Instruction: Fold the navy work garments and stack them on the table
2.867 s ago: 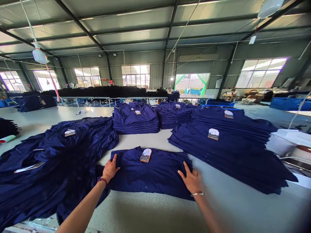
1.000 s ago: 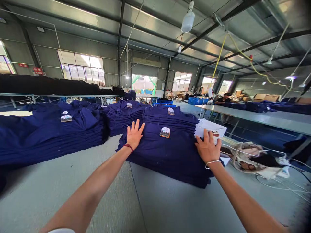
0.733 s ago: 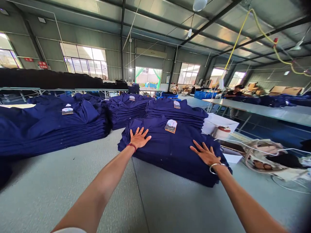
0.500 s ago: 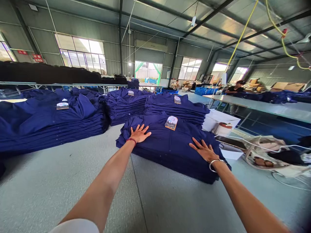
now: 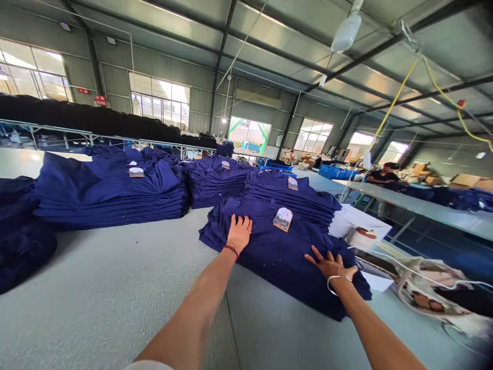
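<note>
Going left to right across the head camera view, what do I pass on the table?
Bunched navy garments, folded navy garment stack, left hand, hang tag, right hand, printed plastic bag.

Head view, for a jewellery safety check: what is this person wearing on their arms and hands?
The left hand is ungloved, with a thin red bracelet at the wrist; a white sleeve shows at the bottom edge of the view. The right hand is also ungloved, with a thin silver-coloured bangle at the wrist.
</note>
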Tool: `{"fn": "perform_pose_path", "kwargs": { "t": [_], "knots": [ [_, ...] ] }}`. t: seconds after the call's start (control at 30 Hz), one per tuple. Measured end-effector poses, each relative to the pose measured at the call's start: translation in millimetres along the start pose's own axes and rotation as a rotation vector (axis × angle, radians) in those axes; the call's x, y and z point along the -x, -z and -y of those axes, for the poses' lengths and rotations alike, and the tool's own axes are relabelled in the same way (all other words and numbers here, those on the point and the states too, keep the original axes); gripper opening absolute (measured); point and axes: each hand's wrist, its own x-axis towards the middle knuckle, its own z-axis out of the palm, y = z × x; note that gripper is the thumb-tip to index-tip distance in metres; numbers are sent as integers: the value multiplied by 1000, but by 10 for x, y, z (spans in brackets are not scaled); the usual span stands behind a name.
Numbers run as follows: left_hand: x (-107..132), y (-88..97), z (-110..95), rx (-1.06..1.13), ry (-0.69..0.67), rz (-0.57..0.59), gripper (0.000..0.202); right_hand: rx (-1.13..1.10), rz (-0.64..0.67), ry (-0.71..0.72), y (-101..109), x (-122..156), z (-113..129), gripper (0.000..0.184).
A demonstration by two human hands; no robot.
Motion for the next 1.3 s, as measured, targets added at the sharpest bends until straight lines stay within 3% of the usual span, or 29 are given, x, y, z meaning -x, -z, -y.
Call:
{"fn": "perform_pose_path", "kwargs": {
  "t": [0.13,0.27,0.33,0.4,0.5,0.6,0.7,0.8,1.0,1.3],
  "knots": [
    [552,110,194,28,11,-103,48,85,58,12,313,-72,291,39],
    [1332,54,308,64,21,-121,51,-108,29,-62,504,73,732,50],
    [1634,-9,187,101,34,-56,53,-198,39,61,528,272,965,47],
    [1829,-59,-68,148,6,56,57,-220,33,66,524,518,1142,43],
    [1966,-113,-594,219,-69,235,60,-371,-139,60,516,897,1180,46],
    [2000,-194,-1078,275,-146,307,62,-541,-298,-27,534,1228,904,48],
    [1966,-306,-1406,301,-194,323,64,-796,-400,-324,543,1433,442,49],
    [1886,-375,-1647,320,-200,336,66,-951,-440,-577,514,1453,0,49],
    [1761,-387,-1982,313,-202,387,73,-1100,-366,-749,368,1048,-505,47],
    [1802,-541,-1967,246,-245,300,73,-1464,-315,-1012,24,133,-920,34]
  ]
}}
